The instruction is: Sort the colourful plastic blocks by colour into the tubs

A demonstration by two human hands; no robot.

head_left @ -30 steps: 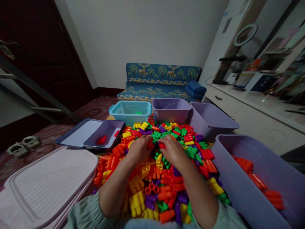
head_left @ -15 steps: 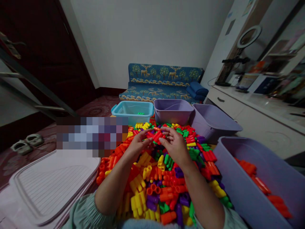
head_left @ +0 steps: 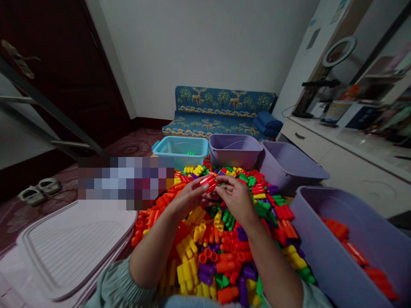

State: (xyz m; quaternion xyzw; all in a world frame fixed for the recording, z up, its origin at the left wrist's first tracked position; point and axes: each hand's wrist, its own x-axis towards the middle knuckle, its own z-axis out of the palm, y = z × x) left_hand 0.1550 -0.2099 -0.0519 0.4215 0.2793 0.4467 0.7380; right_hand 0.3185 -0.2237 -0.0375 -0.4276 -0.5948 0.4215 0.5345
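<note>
Red pieces (head_left: 208, 184) are pinched between the fingers of the left hand (head_left: 192, 194) and right hand (head_left: 236, 196).

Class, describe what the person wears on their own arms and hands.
The left hand and right hand wear no gloves, and both forearms are uncovered. The loose, pale grey-green fabric sleeves end around the elbows; the left sleeve has a gathered, ruffled cuff.

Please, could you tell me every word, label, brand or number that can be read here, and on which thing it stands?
No text can be read.
Tub: markings too blurred.
Box: any print too small and dark.
Sticker on the cabinet: too blurred.
</note>
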